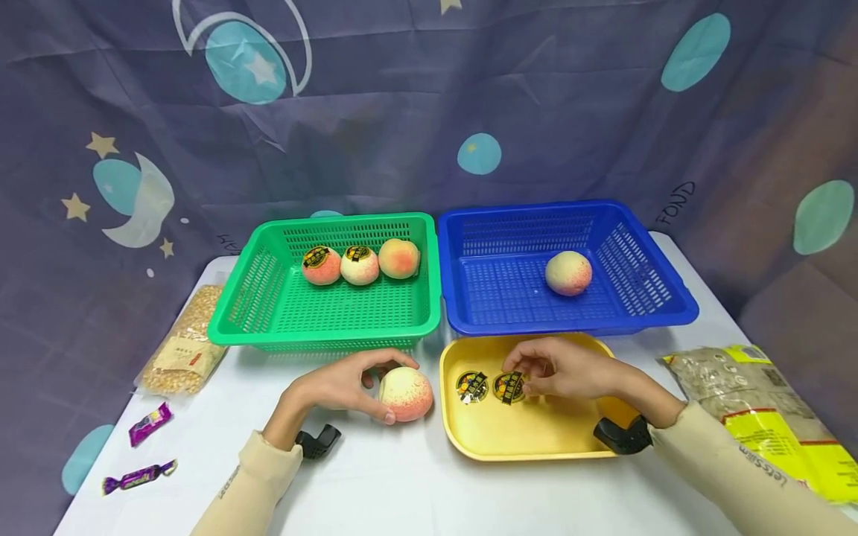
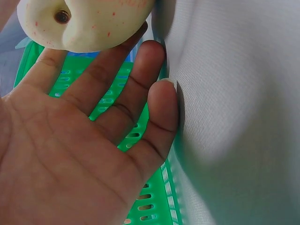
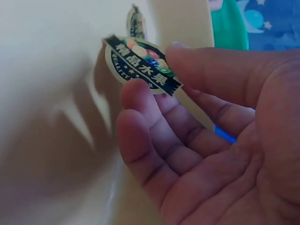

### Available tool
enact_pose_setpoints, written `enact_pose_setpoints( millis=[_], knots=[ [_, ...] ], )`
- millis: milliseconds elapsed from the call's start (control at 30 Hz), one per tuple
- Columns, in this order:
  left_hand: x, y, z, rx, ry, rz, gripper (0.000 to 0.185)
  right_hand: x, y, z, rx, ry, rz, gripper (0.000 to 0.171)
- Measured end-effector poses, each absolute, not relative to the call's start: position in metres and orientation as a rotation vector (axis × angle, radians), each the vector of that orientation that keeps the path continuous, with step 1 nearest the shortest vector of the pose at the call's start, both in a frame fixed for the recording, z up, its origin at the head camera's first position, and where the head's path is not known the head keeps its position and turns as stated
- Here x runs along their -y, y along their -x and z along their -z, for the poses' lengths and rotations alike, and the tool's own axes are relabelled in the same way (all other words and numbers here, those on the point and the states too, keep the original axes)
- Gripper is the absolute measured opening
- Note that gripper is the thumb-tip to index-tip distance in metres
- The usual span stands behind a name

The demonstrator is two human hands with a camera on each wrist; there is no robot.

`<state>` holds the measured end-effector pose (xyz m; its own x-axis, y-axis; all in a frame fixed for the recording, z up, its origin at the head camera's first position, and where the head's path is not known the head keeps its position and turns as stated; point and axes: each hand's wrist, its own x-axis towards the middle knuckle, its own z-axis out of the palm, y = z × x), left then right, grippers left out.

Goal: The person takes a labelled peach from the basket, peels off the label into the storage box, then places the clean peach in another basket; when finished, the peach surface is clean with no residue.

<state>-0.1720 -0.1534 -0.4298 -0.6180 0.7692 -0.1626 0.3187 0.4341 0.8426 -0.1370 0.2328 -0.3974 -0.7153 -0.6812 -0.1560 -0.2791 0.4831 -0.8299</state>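
My left hand (image 1: 340,383) holds a pale peach with a pink blush (image 1: 407,394) just left of the yellow tray (image 1: 492,452), thumb on the near side and fingers on the far side. In the left wrist view, the dimpled end of this peach shows between spread fingers. Over the tray, my right hand (image 1: 570,368) pinches a round black-and-gold fruit sticker (image 3: 140,63) by its edge, between thumb and fingers. A second sticker (image 1: 472,387) lies at the tray's left end.
Behind stands a green basket (image 1: 328,339) with three peaches, two bearing stickers. Beside it, a blue basket (image 1: 570,325) contains one peach (image 1: 568,273). Bagged corn kernels (image 1: 184,350) and purple-wrapped candies (image 1: 150,424) lie left, a yellow-printed bag (image 1: 764,417) right.
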Motion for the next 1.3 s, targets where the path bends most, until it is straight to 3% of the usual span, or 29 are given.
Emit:
enact_pose_setpoints(
  millis=[733, 1300],
  knots=[
    [0.154, 0.172, 0.43, -2.149, -0.909, -1.104, 0.069, -0.248, 0.142, 0.403, -2.266, 0.725, 1.087, 0.068],
    [0.155, 0.172, 0.433, -2.146, -0.904, -1.12, 0.069, -0.255, 0.134, 0.388, -2.444, 0.846, 0.878, 0.059]
  ],
)
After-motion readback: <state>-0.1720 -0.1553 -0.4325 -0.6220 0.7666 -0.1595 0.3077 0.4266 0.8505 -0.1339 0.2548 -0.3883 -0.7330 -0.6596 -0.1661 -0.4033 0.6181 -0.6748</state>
